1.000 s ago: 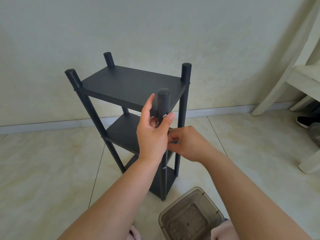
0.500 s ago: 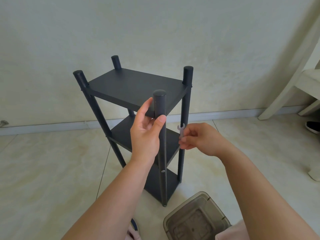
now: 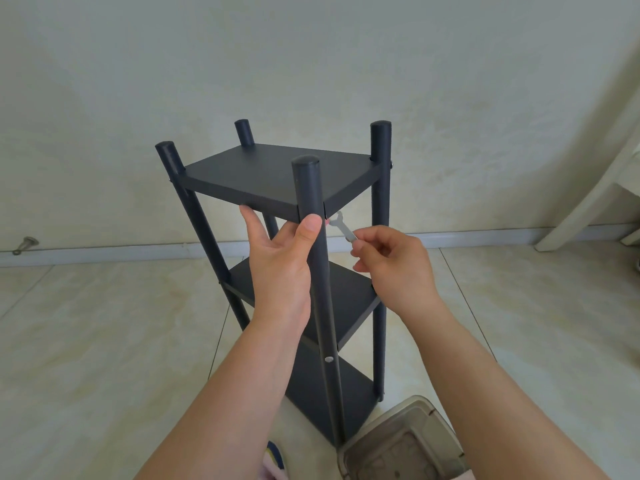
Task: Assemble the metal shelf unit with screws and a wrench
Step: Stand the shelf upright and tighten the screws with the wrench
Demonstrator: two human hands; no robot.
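Observation:
A dark metal shelf unit (image 3: 277, 178) with three tiers and four round posts stands upright on the tiled floor. My left hand (image 3: 280, 258) grips the near post (image 3: 308, 188) just under the top shelf, thumb on the post's front. My right hand (image 3: 391, 265) pinches a small flat silver wrench (image 3: 343, 227) by its handle. The wrench's open jaw sits at the right side of the near post, at the top shelf's corner. A silver screw head (image 3: 328, 359) shows lower on the same post.
A translucent grey plastic box (image 3: 398, 441) sits on the floor at the unit's foot, bottom right. A white furniture leg (image 3: 585, 202) slants at the right edge. A metal door stop (image 3: 24, 244) lies by the skirting at far left. The wall is close behind.
My right hand has lifted the wrench from the middle-shelf height up to the top shelf corner. My left hand keeps its hold on the near post. The view has drawn closer.

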